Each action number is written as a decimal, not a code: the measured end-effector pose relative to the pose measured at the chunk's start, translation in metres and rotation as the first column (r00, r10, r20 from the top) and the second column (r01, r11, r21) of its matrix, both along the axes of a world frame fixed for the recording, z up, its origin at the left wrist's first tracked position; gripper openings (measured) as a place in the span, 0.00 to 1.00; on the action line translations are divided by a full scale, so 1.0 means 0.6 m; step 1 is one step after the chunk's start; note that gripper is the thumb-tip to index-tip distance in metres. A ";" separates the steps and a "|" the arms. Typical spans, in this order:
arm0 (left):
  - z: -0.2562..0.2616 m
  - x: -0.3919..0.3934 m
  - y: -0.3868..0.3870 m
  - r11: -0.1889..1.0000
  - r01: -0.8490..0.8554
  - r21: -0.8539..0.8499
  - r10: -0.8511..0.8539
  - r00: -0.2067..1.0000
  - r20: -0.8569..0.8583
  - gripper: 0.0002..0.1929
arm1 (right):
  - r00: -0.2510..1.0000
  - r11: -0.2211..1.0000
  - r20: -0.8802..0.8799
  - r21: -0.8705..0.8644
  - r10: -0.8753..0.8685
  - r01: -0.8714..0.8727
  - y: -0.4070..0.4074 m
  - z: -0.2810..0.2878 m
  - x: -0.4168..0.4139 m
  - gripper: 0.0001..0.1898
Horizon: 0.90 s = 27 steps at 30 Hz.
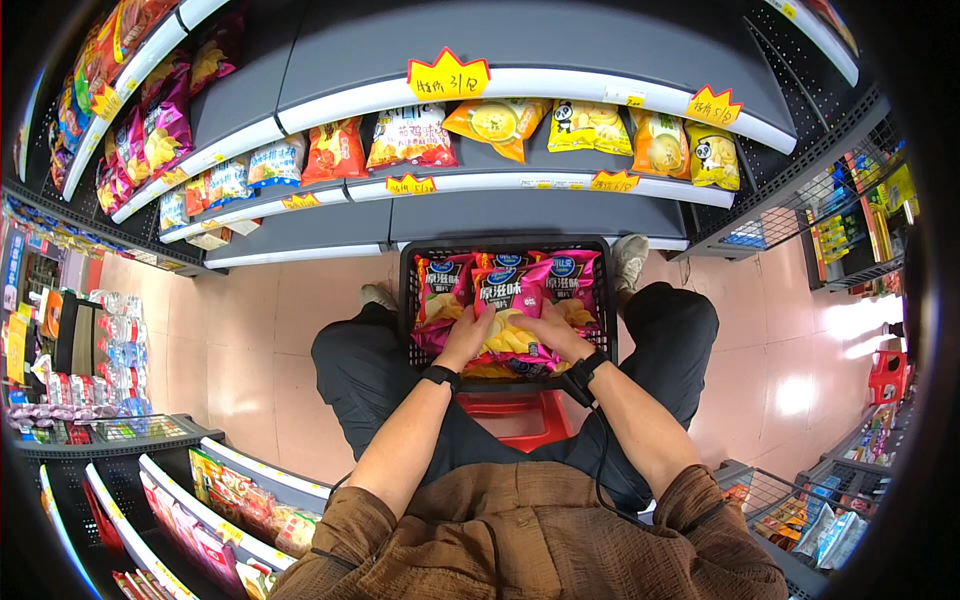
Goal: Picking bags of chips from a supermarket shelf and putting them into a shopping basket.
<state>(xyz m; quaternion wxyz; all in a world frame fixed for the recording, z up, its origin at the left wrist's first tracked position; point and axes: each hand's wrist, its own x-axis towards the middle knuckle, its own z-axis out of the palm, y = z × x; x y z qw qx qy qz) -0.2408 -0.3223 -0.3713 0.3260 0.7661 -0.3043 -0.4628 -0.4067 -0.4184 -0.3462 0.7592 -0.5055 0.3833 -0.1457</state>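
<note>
A pink and yellow bag of potato chips is held between my two hands over a black plastic basket. My left hand grips its left side, and my right hand grips the right side with the thumb across the front. More pink chip bags lie in the basket, one at the left and another at the right. The basket sits between my knees, and part of a red plastic stool shows below it. Each wrist wears a black band.
Ahead stands a grey store shelf with a row of snack bags, such as a yellow panda bag. Purple chip bags stand on the upper left shelf. Behind me is another stocked shelf. A red stool stands at far right.
</note>
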 end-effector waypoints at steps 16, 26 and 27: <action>-0.081 0.122 0.037 0.874 -0.473 -0.115 0.435 0.864 -0.253 0.13 | 0.972 0.957 0.050 -0.169 -0.231 0.236 -0.048 0.025 0.020 0.39; -0.108 0.030 0.054 0.885 0.351 0.306 -0.441 0.842 0.310 0.28 | 0.954 0.874 -0.193 -0.473 -0.231 0.116 -0.059 0.002 -0.027 0.48; -0.096 0.026 0.049 0.862 0.367 0.349 -0.472 0.832 0.291 0.27 | 0.952 0.872 -0.199 -0.475 -0.234 0.115 -0.062 -0.002 -0.032 0.48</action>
